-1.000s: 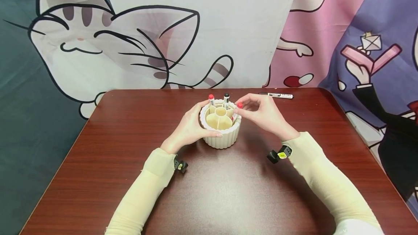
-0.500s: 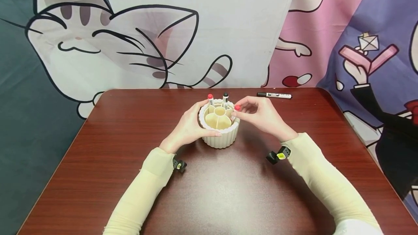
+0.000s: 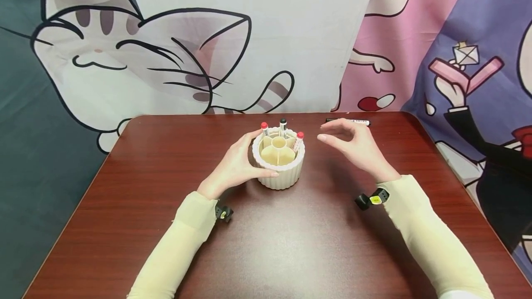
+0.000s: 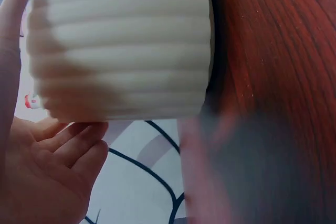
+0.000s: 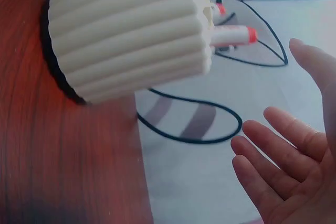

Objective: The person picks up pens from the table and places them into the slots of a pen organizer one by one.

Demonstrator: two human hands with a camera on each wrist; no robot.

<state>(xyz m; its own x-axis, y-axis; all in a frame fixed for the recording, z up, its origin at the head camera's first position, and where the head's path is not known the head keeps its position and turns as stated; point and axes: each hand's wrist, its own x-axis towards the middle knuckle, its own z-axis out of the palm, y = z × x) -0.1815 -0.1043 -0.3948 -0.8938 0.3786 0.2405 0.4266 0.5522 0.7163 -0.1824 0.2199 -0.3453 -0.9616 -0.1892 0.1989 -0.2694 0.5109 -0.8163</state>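
A round cream pen holder (image 3: 281, 179) with ribbed sides and divided compartments stands on the table. My left hand (image 3: 230, 167) grips it from the left, thumb across the front and fingers round the back; the left wrist view has its ribbed wall (image 4: 121, 45) up close. Inside stand a red-capped marker (image 3: 264, 129) at back left, a black-capped marker (image 3: 283, 126) at the back, and another red-capped marker (image 3: 298, 141) leaning at the right. To the right of the holder, my right hand (image 3: 359, 149) hovers with fingers apart and holds nothing, as the right wrist view confirms.
A black-capped whiteboard marker (image 3: 360, 122) lies near the table's far edge, partly hidden behind my right hand. The reddish-brown table (image 3: 274, 253) ends at a cartoon-printed cloth (image 3: 316, 36) hanging behind it.
My right hand has let go of the right-hand red-capped marker, which now leans in the holder, and has drawn back to the right. My left hand keeps its grip on the holder.
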